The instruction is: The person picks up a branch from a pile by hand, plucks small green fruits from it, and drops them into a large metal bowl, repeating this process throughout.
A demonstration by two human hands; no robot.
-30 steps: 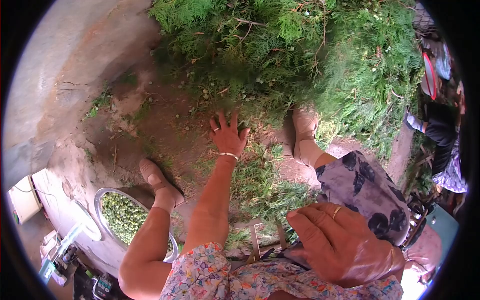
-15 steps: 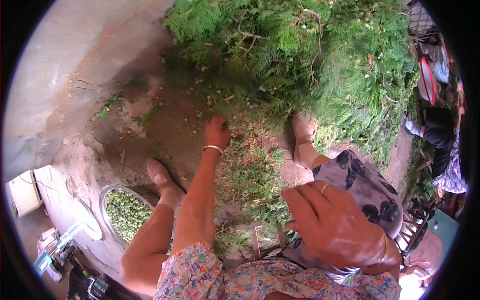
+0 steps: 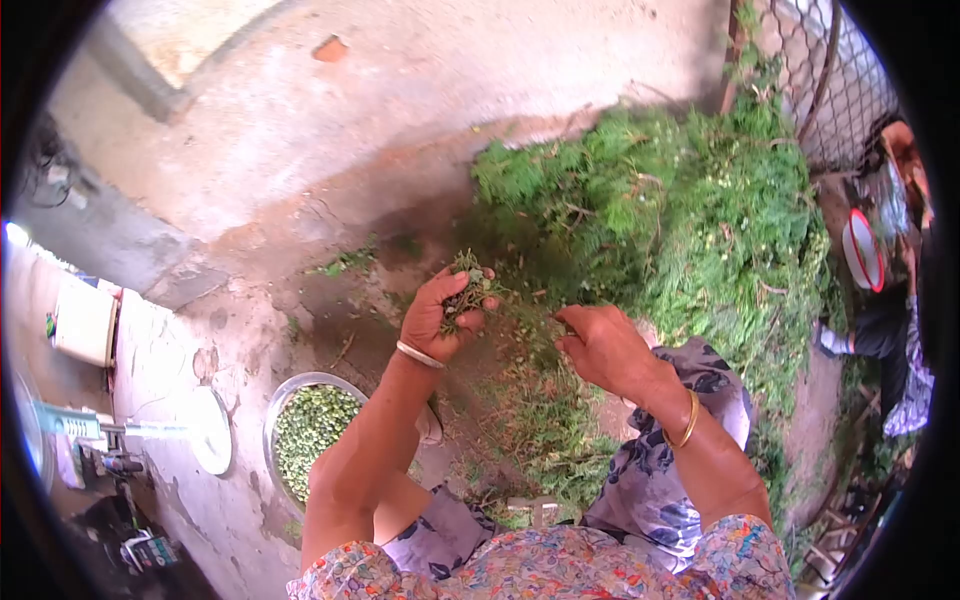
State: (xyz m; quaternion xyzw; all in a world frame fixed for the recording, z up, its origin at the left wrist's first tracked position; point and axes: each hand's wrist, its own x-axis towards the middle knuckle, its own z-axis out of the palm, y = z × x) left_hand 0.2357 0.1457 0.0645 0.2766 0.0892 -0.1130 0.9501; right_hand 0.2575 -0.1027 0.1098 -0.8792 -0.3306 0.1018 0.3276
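My left hand (image 3: pixel 445 315), with a pale bracelet at the wrist, is raised palm up and curled around a small clump of green and brown plant bits (image 3: pixel 468 295). To its right, my right hand (image 3: pixel 608 348) has its thumb and fingers drawn together; anything between the fingertips is too small to make out. The hands are apart. Behind them lies a large heap of green leafy branches (image 3: pixel 660 210). A round metal pan (image 3: pixel 272 440) of small green berries (image 3: pixel 315 430) sits at the left of my left forearm.
Scattered green sprigs (image 3: pixel 560 430) cover the ground between my legs. A pale wall (image 3: pixel 420 70) runs behind the heap, with wire mesh (image 3: pixel 830 90) at the back right. Another person's dark-clothed leg (image 3: pixel 880 320) and a red-rimmed basin (image 3: pixel 862 250) are at the far right. A white fan (image 3: pixel 208 430) stands left.
My left hand has risen from the ground and turned up, now holding plant bits. My right hand has moved forward toward it. The view has shifted, showing more wall.
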